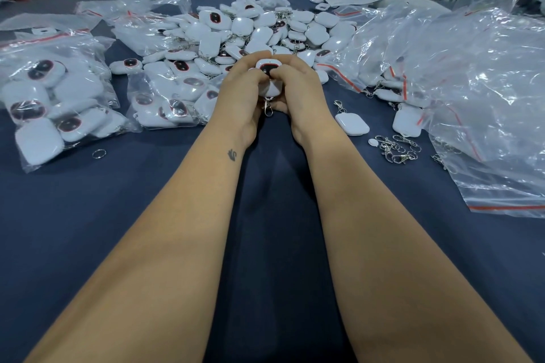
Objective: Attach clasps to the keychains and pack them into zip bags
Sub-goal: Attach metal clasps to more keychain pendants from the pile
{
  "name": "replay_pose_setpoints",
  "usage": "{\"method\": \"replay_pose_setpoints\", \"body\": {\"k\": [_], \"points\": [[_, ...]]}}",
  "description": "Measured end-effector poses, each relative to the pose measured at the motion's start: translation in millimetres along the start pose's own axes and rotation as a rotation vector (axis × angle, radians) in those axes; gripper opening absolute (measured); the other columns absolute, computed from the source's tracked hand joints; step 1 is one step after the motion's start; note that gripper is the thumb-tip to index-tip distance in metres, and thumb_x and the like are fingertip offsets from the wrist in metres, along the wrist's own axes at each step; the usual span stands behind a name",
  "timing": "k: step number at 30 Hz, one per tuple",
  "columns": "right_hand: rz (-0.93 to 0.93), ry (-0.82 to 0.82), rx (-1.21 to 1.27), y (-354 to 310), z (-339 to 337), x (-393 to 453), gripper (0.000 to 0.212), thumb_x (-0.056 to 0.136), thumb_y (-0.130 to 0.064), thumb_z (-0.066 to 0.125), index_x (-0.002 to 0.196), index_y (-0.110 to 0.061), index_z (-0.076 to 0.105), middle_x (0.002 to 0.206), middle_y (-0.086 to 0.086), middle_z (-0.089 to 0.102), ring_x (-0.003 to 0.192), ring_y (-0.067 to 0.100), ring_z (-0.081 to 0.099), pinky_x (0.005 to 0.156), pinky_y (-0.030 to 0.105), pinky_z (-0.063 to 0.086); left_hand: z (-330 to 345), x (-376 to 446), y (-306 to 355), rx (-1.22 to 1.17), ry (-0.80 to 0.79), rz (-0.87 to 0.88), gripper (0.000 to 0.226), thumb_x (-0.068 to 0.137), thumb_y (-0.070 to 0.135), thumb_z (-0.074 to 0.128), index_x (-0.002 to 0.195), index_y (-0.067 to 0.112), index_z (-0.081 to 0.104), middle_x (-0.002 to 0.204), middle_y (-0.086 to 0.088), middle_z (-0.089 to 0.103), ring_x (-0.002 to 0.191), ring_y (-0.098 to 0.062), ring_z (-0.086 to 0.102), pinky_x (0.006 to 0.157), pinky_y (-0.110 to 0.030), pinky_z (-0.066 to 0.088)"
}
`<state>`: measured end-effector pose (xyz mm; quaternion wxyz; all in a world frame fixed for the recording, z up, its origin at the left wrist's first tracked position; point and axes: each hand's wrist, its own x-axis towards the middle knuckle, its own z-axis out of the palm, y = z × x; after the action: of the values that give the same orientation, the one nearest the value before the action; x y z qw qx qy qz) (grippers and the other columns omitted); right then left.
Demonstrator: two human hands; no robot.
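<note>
Left of the central heap of keychains (pixel 253 29), two filled zip bags (pixel 56 103) lie on the blue counter (pixel 124 200), a loose ring (pixel 99 153) just in front of them. Before the heap, the left hand (pixel 244 91) and right hand (pixel 298 88) meet, fingers curled round a white keychain (pixel 267 68) with a dark face; its clasp (pixel 267 107) hangs below. Right of the heap: one keychain with clasp (pixel 351 123), spare clasps (pixel 396 149), empty zip bags (pixel 486 115).
</note>
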<state>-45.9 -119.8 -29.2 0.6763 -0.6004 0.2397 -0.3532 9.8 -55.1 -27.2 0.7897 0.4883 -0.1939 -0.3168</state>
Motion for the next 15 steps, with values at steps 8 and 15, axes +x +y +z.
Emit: {"method": "replay_pose_setpoints", "body": {"k": [8,15], "points": [[-0.028,-0.022,-0.030,-0.3,-0.4,-2.4,0.024,0.091,-0.001,0.050,0.084,-0.020,0.062,0.081,0.002,0.064,0.065,0.009,0.061,0.056,0.023,0.051,-0.9,-0.4,0.0,0.005,0.006,0.000,0.039,0.089,-0.008,0.037,0.096,0.020,0.063,0.090,-0.005,0.067,0.066,-0.012,0.063,0.052,-0.020,0.049],[-0.016,0.006,0.002,-2.0,0.7,-3.3,0.024,0.089,-0.001,0.051,0.080,-0.019,0.063,0.077,0.002,0.064,0.068,0.013,0.061,0.057,0.023,0.050,-0.4,-2.3,0.7,-0.034,0.011,-0.001,0.034,0.091,-0.005,0.040,0.094,0.018,0.064,0.083,-0.003,0.068,0.061,-0.010,0.064,0.052,-0.020,0.050]]}}
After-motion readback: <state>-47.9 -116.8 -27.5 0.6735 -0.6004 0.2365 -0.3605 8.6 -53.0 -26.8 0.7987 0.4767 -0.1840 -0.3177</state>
